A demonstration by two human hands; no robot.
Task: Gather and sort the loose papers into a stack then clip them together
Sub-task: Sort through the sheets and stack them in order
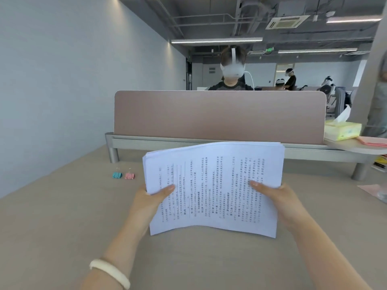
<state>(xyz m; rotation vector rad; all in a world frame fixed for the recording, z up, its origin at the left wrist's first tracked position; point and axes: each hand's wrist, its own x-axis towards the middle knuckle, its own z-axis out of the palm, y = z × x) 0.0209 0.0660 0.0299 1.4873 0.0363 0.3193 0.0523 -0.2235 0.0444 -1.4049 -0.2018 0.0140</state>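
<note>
A stack of white printed papers [213,185] is held up above the beige desk [62,216], text sideways, sheets bowed in the middle. My left hand [149,200] grips its left edge, thumb on top. My right hand [278,198] grips the right edge the same way. A teal binder clip [117,175] and a pink binder clip [129,175] lie side by side on the desk, to the left of the stack and apart from both hands.
A pinkish-brown divider panel [219,116] on a metal rail closes the desk's far side. A yellow tissue box [342,130] stands at the right end, with pink sheets [372,141] beside it. A person wearing a headset sits behind the divider.
</note>
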